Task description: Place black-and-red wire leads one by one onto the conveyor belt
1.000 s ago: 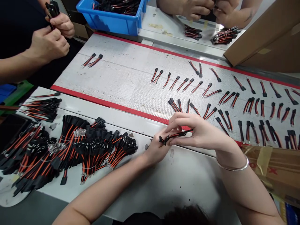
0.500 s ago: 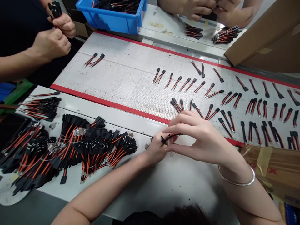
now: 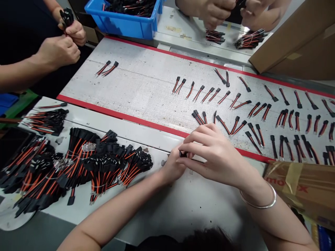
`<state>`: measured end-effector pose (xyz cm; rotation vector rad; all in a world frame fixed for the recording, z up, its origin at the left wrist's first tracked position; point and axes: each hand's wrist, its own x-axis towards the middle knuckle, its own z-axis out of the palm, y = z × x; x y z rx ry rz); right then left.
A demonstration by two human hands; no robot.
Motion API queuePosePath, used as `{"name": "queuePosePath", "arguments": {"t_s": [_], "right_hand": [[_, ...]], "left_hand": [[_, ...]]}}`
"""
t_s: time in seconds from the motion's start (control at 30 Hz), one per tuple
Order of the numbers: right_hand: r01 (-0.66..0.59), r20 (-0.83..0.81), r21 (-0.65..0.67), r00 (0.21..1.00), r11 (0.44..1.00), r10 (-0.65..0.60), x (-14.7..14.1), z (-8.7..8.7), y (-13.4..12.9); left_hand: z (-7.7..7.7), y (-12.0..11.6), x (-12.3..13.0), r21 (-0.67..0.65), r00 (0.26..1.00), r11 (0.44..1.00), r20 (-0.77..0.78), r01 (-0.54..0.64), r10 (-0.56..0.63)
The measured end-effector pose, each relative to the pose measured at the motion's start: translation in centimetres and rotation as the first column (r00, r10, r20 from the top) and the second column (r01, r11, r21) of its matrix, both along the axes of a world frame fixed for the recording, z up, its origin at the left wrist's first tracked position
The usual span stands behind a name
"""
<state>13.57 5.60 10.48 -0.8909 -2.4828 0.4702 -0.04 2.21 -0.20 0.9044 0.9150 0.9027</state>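
Hands: left hand (image 3: 172, 167) and right hand (image 3: 217, 157) meet low over the counter (image 3: 199, 205), a silver bangle (image 3: 258, 200) on the right wrist.
Piece: a black wire-lead connector (image 3: 182, 153), small and mostly hidden; its wires cannot be made out.
Axis: roughly level, running left to right between the hands.
Fingers: both hands curled closed around it, right fingers over the top, left fingers beneath.
Place: near the counter's far edge, just short of the red belt border (image 3: 157, 125).
Change: the fingers now cover the wires that showed earlier, and the hands sit closer together.
Beyond: loose wire harnesses (image 3: 86, 164) lie left on the counter; finished leads (image 3: 199, 94) lie in rows on the conveyor belt (image 3: 125, 83).
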Motion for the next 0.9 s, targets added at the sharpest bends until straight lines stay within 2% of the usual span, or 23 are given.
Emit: {"name": "queuePosePath", "arguments": {"t_s": [0.1,0.17,0.2,0.3,0.37,0.43,0.5,0.6,0.7,0.9], "right_hand": [[0.016,-0.023,-0.008,1.0,1.0,-0.016,1.0,1.0,0.4],[0.088,-0.056,0.005,0.995,0.996,-0.087,2.2,2.3,0.6],[0.15,-0.079,0.022,0.986,0.988,-0.148,2.8,3.0,0.8],[0.327,-0.15,0.072,0.938,0.942,-0.314,4.6,4.7,0.8],[0.365,-0.187,0.082,0.92,0.927,-0.346,5.4,5.3,0.7],[0.36,-0.23,0.085,0.914,0.929,-0.334,6.1,5.5,0.5],[0.34,-0.268,0.086,0.913,0.936,-0.307,6.5,5.7,0.4],[0.29,-0.293,0.099,0.923,0.952,-0.251,7.1,6.2,0.1],[0.276,-0.312,0.115,0.922,0.954,-0.229,7.8,7.0,-0.6],[0.364,-0.392,0.174,0.878,0.915,-0.275,9.9,8.5,-2.4]], "left_hand": [[0.4,0.2,-0.1,0.175,0.999,0.985,-0.031,-0.007,0.013],[0.8,0.3,-0.1,0.256,0.995,0.967,-0.102,0.013,0.014],[1.0,0.4,-0.1,0.251,0.991,0.967,-0.132,0.032,0.002],[1.7,1.0,-0.3,0.095,0.99,0.994,-0.137,0.054,-0.041],[2.4,1.9,-0.5,-0.026,0.991,1.0,-0.133,0.016,-0.019],[3.2,3.5,-0.8,-0.058,0.975,0.998,-0.221,-0.028,0.015],[4.0,5.6,-0.9,-0.025,0.926,0.999,-0.378,-0.03,0.018],[4.7,9.0,-0.8,-0.024,0.79,1.0,-0.613,0.012,-0.024],[4.5,11.3,-0.6,-0.035,0.714,0.998,-0.698,0.046,-0.057],[4.2,13.3,-2.0,0.06,0.558,0.998,-0.829,0.017,0.041]]}}
